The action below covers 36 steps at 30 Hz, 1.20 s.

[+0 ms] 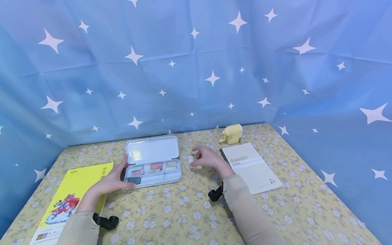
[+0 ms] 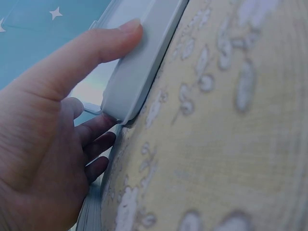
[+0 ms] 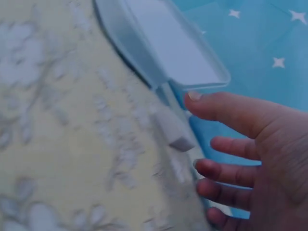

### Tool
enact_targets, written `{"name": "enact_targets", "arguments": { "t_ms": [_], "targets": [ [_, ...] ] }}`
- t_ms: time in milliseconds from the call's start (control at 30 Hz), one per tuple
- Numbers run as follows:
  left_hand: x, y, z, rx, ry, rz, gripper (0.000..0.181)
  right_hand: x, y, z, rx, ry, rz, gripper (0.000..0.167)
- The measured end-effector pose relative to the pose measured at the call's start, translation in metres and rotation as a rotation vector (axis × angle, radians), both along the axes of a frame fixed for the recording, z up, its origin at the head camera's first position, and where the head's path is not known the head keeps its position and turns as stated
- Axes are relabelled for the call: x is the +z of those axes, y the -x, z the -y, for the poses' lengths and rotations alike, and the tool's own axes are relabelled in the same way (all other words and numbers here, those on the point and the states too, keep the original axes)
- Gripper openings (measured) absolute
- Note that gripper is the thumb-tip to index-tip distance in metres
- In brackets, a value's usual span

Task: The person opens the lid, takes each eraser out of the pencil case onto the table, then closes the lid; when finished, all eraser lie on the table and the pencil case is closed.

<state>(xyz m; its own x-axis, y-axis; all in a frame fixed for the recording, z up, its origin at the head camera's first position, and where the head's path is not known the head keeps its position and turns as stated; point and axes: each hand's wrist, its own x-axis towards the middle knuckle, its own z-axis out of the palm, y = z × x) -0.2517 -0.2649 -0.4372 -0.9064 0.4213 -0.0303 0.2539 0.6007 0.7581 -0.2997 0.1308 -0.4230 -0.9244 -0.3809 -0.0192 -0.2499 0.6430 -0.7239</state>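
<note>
in the head view, the left hand [image 1: 111, 178] grips the left end of an opened pencil case [image 1: 173, 176] holding erasers [image 1: 156, 165]; the right hand [image 1: 211, 160] reaches over a white eraser [image 1: 190, 159] on the table [image 1: 171, 217]. left wrist: thumb over the case's near wall, fingers at its corner. right wrist: fingers spread beside the white eraser.

A study corner — starry blue curtain [image 1: 171, 78], floral tablecloth [image 1: 171, 221], white notebook [image 1: 257, 173], pencil sharpener [image 1: 234, 134], pencil case [image 1: 153, 150].
</note>
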Motion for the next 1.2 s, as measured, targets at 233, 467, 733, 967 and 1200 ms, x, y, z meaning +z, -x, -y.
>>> {"name": "enact_targets", "arguments": {
  "t_ms": [233, 467, 733, 967, 1200],
  "targets": [
    [0.001, 0.002, -0.001, 0.01, 0.019, -0.016, 0.125, 0.025, 0.002, 0.022, 0.113, -0.021, -0.035, 0.053],
    [-0.001, 0.004, -0.003, 0.0, 0.012, -0.013, 0.125, 0.041, 0.01, 0.067, 0.338, -0.071, -0.012, 0.047],
    [-0.005, 0.006, -0.005, 0.004, -0.009, 0.005, 0.128, 0.047, 0.017, 0.112, 0.477, -0.153, 0.029, 0.04],
    [-0.005, 0.003, -0.001, 0.021, 0.03, -0.008, 0.128, 0.048, 0.02, 0.151, 0.61, -0.159, 0.106, 0.042],
    [-0.006, 0.003, 0.001, 0.002, 0.018, -0.012, 0.125, 0.047, 0.012, 0.18, 0.659, -0.236, 0.124, 0.044]
  ]
}}
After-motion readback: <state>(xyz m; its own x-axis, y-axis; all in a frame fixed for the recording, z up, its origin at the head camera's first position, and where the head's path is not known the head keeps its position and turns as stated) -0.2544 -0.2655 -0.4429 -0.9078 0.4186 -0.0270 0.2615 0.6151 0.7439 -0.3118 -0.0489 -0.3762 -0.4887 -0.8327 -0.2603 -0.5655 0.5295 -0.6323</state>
